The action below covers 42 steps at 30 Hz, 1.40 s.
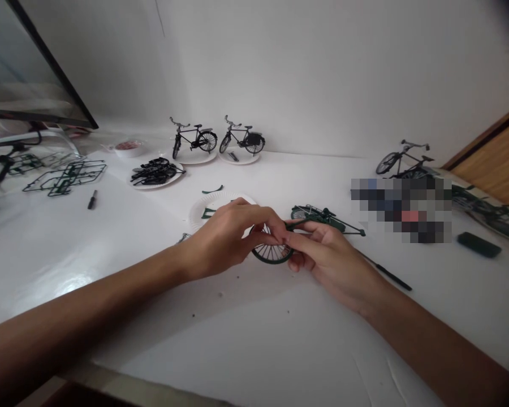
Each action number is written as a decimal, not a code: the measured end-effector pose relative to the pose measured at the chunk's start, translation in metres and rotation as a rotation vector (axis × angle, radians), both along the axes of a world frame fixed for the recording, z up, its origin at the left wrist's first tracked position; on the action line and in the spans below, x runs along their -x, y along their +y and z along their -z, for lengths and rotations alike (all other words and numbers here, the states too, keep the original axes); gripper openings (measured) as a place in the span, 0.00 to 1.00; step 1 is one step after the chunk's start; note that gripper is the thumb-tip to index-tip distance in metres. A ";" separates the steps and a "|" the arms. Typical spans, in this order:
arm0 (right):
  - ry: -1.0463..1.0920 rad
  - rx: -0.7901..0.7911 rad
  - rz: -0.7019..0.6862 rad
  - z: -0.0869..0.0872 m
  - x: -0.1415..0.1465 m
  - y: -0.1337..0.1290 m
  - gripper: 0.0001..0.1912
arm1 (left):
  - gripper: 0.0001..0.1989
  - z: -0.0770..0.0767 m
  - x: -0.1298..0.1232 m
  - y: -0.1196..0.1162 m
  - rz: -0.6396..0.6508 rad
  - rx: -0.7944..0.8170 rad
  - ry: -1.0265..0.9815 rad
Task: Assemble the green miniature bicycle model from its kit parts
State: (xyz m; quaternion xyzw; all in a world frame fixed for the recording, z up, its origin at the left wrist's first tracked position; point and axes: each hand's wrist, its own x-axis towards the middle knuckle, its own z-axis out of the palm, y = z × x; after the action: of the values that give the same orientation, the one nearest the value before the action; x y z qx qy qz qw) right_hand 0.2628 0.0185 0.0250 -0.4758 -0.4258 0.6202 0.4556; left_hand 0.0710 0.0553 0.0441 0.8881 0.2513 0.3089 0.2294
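Note:
A small dark green toy bicycle wheel (272,254) with thin spokes is held upright in front of me. My left hand (237,229) pinches it near the hub, thumb and forefinger together. From the other side my right hand (322,246) grips the wheel, its thumb meeting my left fingertips. A slim green part runs over the right fingers; whether they hold it, I cannot make out. Just behind the right hand lies a partly assembled green model bicycle (314,215). A white paper plate (197,206) with green pieces sits behind my left hand, partly covered by it.
Two black model bicycles (195,138) stand on plates at the back. Black parts (156,171) fill another plate. Green sprue frames (70,176) and a small screwdriver (92,199) lie left. At right are a thin dark tool (394,277), a green block (479,244) and a blurred-out patch.

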 end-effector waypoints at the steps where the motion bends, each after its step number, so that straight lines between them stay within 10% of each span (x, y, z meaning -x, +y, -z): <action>1: -0.002 0.001 0.009 0.000 0.000 0.000 0.09 | 0.04 0.000 0.001 0.000 0.005 -0.014 0.003; 9: -0.005 0.002 -0.006 0.000 -0.002 -0.003 0.10 | 0.04 0.004 -0.002 -0.001 -0.015 -0.180 0.007; 23: 0.006 -0.006 -0.037 -0.001 -0.003 -0.002 0.08 | 0.04 -0.003 0.002 0.000 0.047 -0.005 -0.062; 32: 0.019 -0.021 -0.077 0.001 -0.006 -0.001 0.06 | 0.05 0.003 -0.003 -0.012 -0.155 -0.028 -0.092; 42: 0.017 0.026 -0.090 -0.004 -0.007 -0.005 0.08 | 0.04 -0.006 0.002 -0.008 0.026 0.007 -0.066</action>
State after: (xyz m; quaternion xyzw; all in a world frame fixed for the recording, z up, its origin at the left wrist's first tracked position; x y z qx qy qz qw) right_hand 0.2696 0.0139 0.0288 -0.4566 -0.4349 0.6497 0.4247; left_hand 0.0686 0.0476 0.0496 0.8798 0.2330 0.3342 0.2450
